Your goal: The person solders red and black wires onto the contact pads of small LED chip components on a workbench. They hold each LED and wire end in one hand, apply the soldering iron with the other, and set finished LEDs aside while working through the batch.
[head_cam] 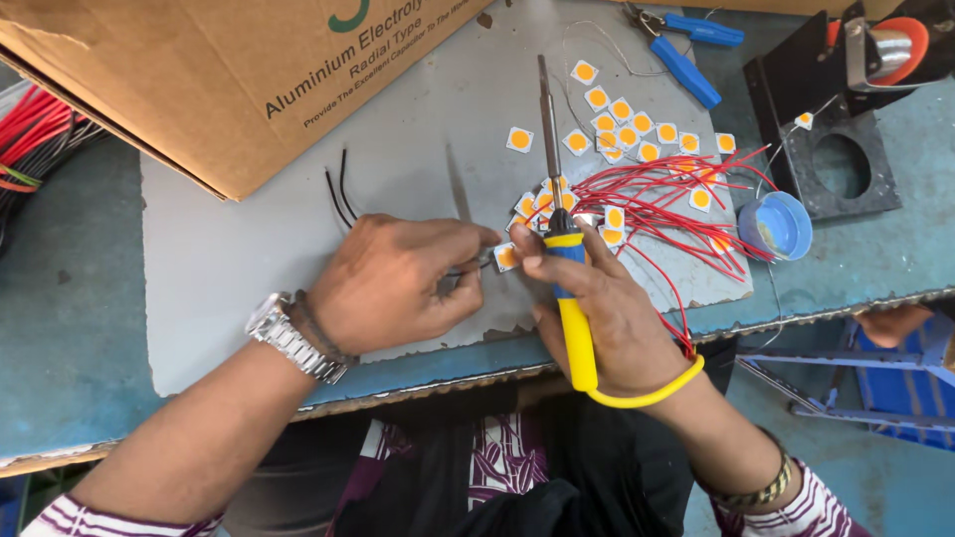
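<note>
Small square white LED chip with an orange-yellow centre [506,257] is lying on the grey worn mat [249,259], right between my two hands. I'm pinching it at its edge with my left hand [398,281], fingers curled together, a silver metal wristwatch [288,336] showing on that wrist. My right hand [607,308] is gripping the yellow-and-blue-handled soldering iron [567,268], fist closed around the handle, the metal tip pointing away from me over the mat. Just beyond the iron, a scatter of matching chips [622,129] and a bundle of thin red wires [676,199] are lying. A blue round plastic tub [778,225] is sitting right of the wires; blue-handled pliers [686,55] farther back; brown cardboard box [229,70] overhanging the mat's left.
</note>
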